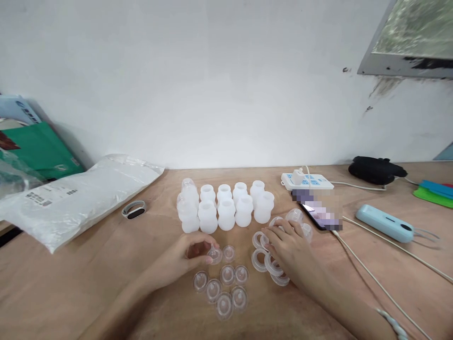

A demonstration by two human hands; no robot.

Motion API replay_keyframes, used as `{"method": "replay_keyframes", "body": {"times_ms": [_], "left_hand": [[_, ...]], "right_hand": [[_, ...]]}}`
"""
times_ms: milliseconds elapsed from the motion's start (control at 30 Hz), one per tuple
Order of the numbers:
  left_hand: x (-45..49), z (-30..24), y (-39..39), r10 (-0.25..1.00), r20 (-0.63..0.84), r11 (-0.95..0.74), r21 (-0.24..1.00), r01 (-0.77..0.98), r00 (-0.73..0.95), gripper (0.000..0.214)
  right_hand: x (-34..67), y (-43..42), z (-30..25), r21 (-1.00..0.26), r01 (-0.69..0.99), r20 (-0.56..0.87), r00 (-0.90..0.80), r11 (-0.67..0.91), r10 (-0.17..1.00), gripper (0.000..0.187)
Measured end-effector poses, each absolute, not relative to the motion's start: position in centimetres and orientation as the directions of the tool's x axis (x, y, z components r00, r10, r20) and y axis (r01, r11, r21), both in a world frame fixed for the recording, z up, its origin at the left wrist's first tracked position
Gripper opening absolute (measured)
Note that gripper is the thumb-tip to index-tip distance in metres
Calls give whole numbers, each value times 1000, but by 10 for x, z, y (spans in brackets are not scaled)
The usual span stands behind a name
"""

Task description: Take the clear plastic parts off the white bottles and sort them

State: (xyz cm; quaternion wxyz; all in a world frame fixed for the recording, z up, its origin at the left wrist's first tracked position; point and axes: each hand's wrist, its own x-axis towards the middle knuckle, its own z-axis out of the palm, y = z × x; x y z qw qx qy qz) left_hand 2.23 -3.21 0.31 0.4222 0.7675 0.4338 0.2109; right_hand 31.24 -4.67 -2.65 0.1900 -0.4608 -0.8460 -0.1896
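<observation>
Several white translucent bottle bodies (226,208) stand in two rows at the middle of the wooden table (106,264). In front of them lie several clear teats (226,283) and, to the right, several clear ring collars (260,259). My left hand (187,257) is curled, thumb and fingers pinched on one clear teat (214,255). My right hand (286,250) lies over the ring collars with its fingers bent down onto them; whether it grips one I cannot make out.
A big white plastic bag (81,198) lies at the left, a wristband (134,209) beside it. A power strip (306,181), a phone (318,215), white cables (382,283), a light-blue device (384,223) and a black pouch (375,169) crowd the right. The wall stands behind.
</observation>
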Motion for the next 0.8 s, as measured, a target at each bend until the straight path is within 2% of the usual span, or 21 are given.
{"method": "replay_keyframes", "body": {"times_ms": [133, 233, 300, 467, 600, 800], "left_hand": [[24, 14, -38, 873, -73, -147, 904, 402, 482, 22], [36, 11, -44, 898, -27, -106, 955, 276, 440, 21], [46, 7, -51, 912, 21, -135, 958, 252, 410, 19], [65, 6, -71, 911, 157, -272, 924, 269, 381, 11], [73, 6, -81, 911, 172, -269, 936, 225, 375, 10], [77, 5, -82, 917, 36, -57, 998, 42, 397, 15]], "right_hand": [[310, -49, -18, 73, 816, 665, -468, 574, 582, 20], [305, -60, -8, -54, 704, 778, -415, 708, 472, 25], [300, -71, -2, -103, 613, 820, -393, 783, 416, 29], [290, -89, 4, -24, 433, 808, -523, 901, 272, 27], [284, -89, 2, -53, 426, 786, -541, 903, 301, 21], [280, -86, 4, -228, 428, 761, -482, 875, 434, 16]]}}
